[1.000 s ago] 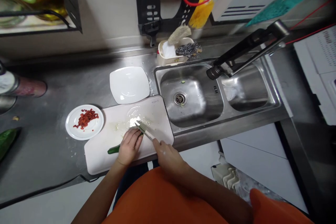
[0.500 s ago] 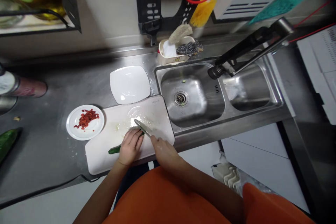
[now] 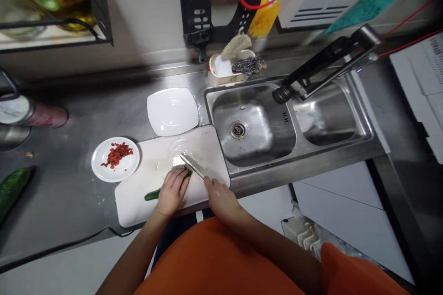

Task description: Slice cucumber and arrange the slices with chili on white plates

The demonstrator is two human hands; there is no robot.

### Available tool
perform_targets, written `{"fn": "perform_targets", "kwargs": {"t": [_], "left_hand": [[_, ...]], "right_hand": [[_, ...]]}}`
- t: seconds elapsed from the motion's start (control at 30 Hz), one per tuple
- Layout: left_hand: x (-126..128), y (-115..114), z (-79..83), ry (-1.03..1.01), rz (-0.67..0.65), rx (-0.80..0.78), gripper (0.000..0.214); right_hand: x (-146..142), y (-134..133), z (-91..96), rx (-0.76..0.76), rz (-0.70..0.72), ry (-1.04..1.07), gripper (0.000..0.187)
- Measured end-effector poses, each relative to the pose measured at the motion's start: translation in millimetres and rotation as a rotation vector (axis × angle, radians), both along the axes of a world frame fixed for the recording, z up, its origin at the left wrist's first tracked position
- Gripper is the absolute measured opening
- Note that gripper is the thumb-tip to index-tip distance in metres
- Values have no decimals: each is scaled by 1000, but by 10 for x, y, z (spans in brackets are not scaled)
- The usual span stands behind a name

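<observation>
A white cutting board (image 3: 138, 205) lies on the steel counter beside the sink. My left hand (image 3: 172, 192) presses down with curled fingers on a slim green vegetable (image 3: 152, 195), whose end sticks out to the left. My right hand (image 3: 220, 199) grips the handle of a knife (image 3: 192, 166). Its blade rests on the board just right of my left fingertips. Pale cut bits lie on the board behind the blade.
A round white plate (image 3: 128, 170) with chopped red pieces sits left of the board, and a square white plate (image 3: 172, 111) behind it. The double sink (image 3: 256, 124) with its dark tap (image 3: 321, 64) is to the right. A cucumber (image 3: 13, 185) lies far left.
The knife blade has shifted slightly over the vegetable's end while my left hand stays pressed on it. The view has drifted a little.
</observation>
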State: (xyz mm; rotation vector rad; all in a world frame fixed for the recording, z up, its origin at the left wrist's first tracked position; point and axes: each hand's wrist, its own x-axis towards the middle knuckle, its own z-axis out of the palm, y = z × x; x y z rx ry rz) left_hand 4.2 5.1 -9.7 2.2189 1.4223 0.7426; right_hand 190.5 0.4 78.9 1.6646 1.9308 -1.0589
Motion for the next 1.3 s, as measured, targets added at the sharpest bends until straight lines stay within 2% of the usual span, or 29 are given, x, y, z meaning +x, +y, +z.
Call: {"fn": "perform_targets", "kwargs": {"t": [0.2, 0.43, 0.83, 1.3], "left_hand": [[8, 16, 42, -12, -3, 30, 27], [10, 9, 39, -15, 2, 71, 24], [-1, 5, 1, -24, 13, 57, 24], [20, 21, 45, -10, 4, 37, 24]], "right_hand": [[86, -97, 222, -54, 22, -22, 39], [46, -164, 345, -91, 18, -54, 35], [33, -142, 338, -90, 17, -43, 34], [-11, -36, 316, -84, 48, -43, 31]]}}
